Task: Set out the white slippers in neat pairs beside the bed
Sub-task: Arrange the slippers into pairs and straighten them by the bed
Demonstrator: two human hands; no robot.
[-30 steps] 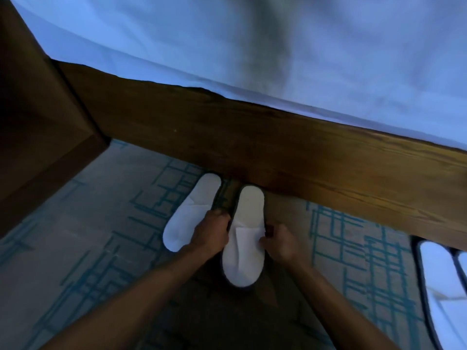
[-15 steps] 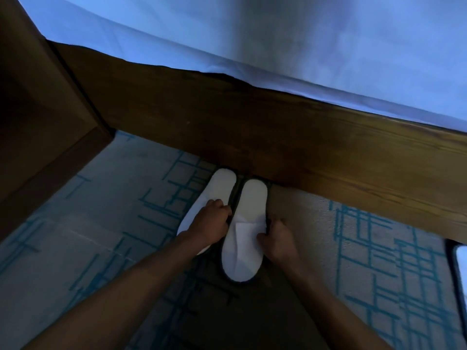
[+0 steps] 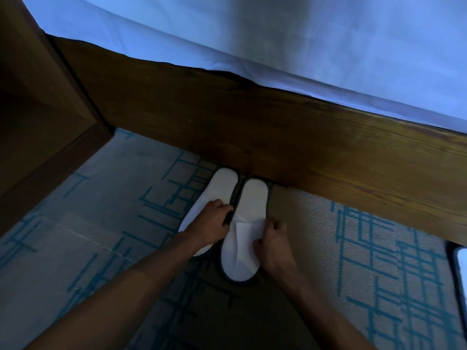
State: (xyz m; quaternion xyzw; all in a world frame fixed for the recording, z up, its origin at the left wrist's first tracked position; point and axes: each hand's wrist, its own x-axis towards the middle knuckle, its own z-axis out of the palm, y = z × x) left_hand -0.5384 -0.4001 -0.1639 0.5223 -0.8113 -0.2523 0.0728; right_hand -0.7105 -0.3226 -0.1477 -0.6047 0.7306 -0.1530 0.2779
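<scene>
in the head view, two white slippers lie side by side on the carpet [image 3: 379,261], one end of each just at the foot of the wooden bed frame [image 3: 252,127], with a narrow dark gap between them. the left hand [image 3: 209,228] rests on top of the left slipper [image 3: 214,190], fingers curled over its inner edge at the gap; the right hand [image 3: 271,245] pinches the outer edge of the right slipper [image 3: 249,218] near its folded strap. both hands are thus closed on a slipper each. the left slipper sits slightly angled, its near end splayed out to the left, so the pair does not yet look quite parallel. to do this step well, the person would likely swing that near end inward until the two soles run alongside each other, keep the far ends level against the frame, and press lightly so the thin soles do not buckle. the slippers look flat, soft and papery, with rounded ends and a dark rim; the right one shows creases at the strap. the carpet is short-piled, beige with teal line patterns. the frame is dark grained wood, and a smooth pale bedsheet [image 3: 278,34] hangs over it. another white slipper [image 3: 462,269] peeks in at the right edge.
</scene>
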